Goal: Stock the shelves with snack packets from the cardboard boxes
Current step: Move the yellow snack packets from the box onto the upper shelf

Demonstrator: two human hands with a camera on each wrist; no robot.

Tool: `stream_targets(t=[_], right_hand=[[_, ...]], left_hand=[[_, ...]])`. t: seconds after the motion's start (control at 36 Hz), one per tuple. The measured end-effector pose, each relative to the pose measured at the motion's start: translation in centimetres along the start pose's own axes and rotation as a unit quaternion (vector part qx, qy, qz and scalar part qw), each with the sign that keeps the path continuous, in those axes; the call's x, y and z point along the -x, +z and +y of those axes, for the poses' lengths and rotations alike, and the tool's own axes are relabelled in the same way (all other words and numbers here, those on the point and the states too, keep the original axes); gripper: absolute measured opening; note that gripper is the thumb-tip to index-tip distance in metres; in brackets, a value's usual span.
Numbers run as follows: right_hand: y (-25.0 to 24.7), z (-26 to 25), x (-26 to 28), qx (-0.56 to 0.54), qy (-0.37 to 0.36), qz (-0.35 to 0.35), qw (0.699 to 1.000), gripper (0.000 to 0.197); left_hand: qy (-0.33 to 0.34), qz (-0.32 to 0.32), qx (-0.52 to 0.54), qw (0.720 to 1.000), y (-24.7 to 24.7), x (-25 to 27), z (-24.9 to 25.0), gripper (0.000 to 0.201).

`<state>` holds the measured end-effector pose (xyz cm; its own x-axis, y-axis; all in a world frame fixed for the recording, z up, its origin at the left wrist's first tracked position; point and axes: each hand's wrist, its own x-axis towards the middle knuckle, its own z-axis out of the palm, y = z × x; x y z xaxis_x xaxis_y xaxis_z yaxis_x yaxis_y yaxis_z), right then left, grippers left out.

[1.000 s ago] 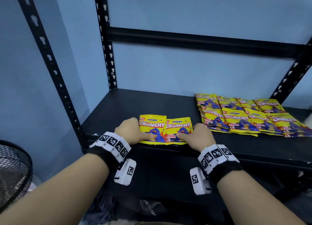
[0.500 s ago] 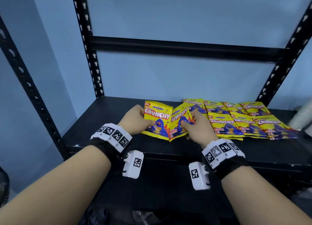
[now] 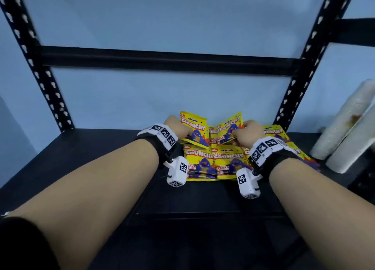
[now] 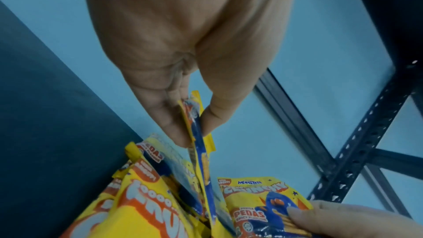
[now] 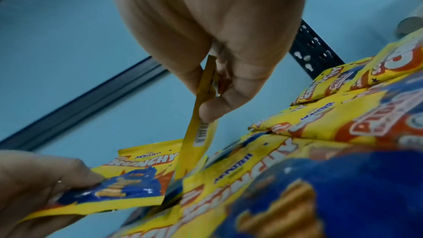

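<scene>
Yellow packets: I hold two snack packets tilted up above the flat rows on the black shelf, toward 1 o'clock on the board from my view.
Left hand: my left hand pinches the left packet by its lower edge; the left wrist view shows thumb and fingers pressed on either side of the foil.
Right hand: my right hand pinches the right packet, thumb and fingers closed on its edge, barcode side facing the wrist camera.
Held pair: the two packets lean side by side, their inner edges meeting in a shallow V over the back row.
Stocked rows: more packets lie flat just below my hands, at 6 o'clock from the held pair, with others running off under my right wrist toward 3 o'clock.
Frame: black slotted uprights and a crossbar stand against the blue wall.
Far right: white wrapped rolls lean at 3 o'clock, beside the rack.
</scene>
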<state>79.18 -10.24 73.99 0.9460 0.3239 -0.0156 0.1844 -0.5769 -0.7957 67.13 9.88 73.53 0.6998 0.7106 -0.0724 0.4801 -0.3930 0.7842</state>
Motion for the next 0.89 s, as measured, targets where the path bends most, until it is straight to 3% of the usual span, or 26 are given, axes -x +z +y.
stream_targets(t=[0.11,0.22,0.31,0.36,0.44,0.56,0.78,0.83,0.89], right_hand=[[0.6,0.8,-3.1,0.066,0.001,-0.039,0.997,0.018],[0.9,1.4,-4.7,0.037,-0.018,-0.049,0.998,0.029],[0.7,0.9,-4.5,0.047,-0.001,-0.076,0.996,0.045],[0.5,0.4,-4.2,0.099,-0.017,-0.088,0.991,0.057],[-0.2,-0.3,-3.7,0.212,-0.036,-0.110,0.970,0.063],[0.1,-0.6,-3.6,0.306,-0.046,-0.128,0.942,0.057],[0.6,-0.7,-3.6,0.344,-0.052,-0.119,0.930,0.051],[0.4,-0.9,-3.3,0.348,-0.050,-0.106,0.930,0.056],[0.3,-1.0,-2.5,0.358,-0.055,-0.075,0.929,0.064]], left_hand=[[-0.035,-0.018,-0.015,0.999,2.1,-2.5,0.7,0.027],[-0.024,0.006,-0.044,0.999,3.0,-3.7,0.4,0.059],[-0.026,-0.019,-0.054,0.998,2.6,-3.4,1.0,0.086],[-0.003,-0.038,-0.117,0.992,2.1,-3.0,1.5,0.058],[0.008,-0.068,-0.194,0.979,2.0,-3.0,1.3,0.062],[0.042,-0.050,-0.265,0.962,2.2,-2.7,1.2,0.055],[0.058,-0.038,-0.285,0.956,2.5,-1.8,1.3,0.058],[0.069,-0.037,-0.277,0.958,2.0,-0.9,1.1,0.061],[0.080,-0.034,-0.261,0.961,1.3,-0.1,0.5,0.053]])
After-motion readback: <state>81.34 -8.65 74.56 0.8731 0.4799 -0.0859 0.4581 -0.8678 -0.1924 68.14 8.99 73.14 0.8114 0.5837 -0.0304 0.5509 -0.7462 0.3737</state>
